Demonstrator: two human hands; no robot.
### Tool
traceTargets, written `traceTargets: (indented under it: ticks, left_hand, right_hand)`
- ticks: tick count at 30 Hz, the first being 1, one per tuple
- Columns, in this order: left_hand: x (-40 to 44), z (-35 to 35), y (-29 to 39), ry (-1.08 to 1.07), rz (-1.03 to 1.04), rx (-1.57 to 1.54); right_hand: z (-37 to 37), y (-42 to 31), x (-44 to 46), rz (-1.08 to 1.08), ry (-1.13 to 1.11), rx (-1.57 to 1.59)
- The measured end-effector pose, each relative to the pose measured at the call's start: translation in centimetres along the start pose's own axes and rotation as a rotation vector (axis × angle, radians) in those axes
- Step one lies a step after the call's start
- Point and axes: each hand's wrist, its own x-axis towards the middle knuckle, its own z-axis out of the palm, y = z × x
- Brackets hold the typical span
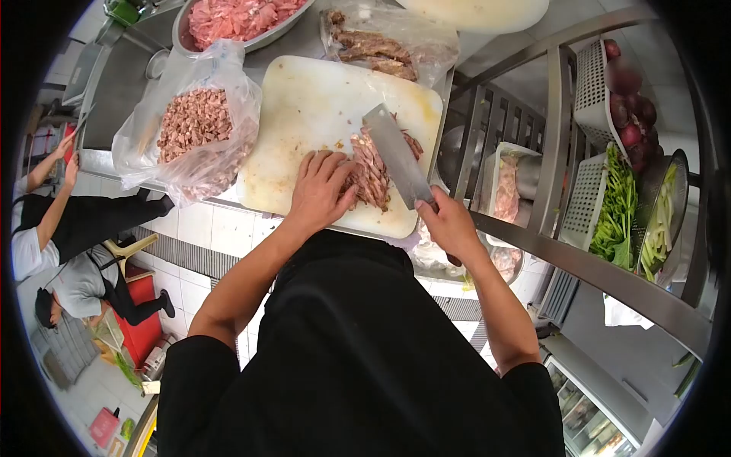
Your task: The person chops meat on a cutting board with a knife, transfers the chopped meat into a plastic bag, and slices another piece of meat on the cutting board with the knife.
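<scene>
A white cutting board (285, 99) lies on the metal table with sliced brownish meat (371, 171) on its right half. My left hand (320, 186) rests on the board at the left side of the meat, its fingers spread and fingertips at the pile. In my right hand (448, 221) is the handle of a cleaver (397, 152), whose broad blade stands along the right side of the meat. Some slices show beyond the blade. To the left of the board, an open plastic bag (240, 122) holds diced meat (194, 124).
A bowl of raw meat (242, 21) and a bag of cooked meat strips (373, 49) stand behind the board. At right, a metal rack (552, 137) borders baskets with red onions (630, 114) and greens (613, 209). Two people (49, 221) (87, 282) are at far left.
</scene>
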Motion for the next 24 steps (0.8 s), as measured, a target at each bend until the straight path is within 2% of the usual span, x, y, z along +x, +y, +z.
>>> traceTargets:
  ticks: [1,4,9,16,20,24]
  left_hand:
    - [0.3,0.2,0.0,0.007,0.007,-0.097]
    - [1.0,2.2,0.7,0.036,-0.011,-0.159]
    - [1.2,3.2,1.1,0.087,-0.045,-0.124]
    - [1.0,3.6,0.9,0.066,-0.073,-0.129]
    - [1.3,3.1,0.8,0.051,-0.07,-0.123]
    - [1.0,3.3,0.8,0.085,-0.057,-0.136]
  right_hand:
    - [-0.3,-0.8,-0.7,0.002,-0.002,0.0]
    - [-0.2,-2.5,-2.7,-0.073,-0.076,-0.398]
    - [1.0,-2.7,-3.7,-0.078,-0.096,-0.415]
    - [6.7,-2.0,4.5,-0.125,0.017,-0.385]
    - [4.7,-3.6,5.0,-0.192,0.03,-0.365]
    - [0.1,-5.4,-1.5,-0.15,-0.065,-0.362]
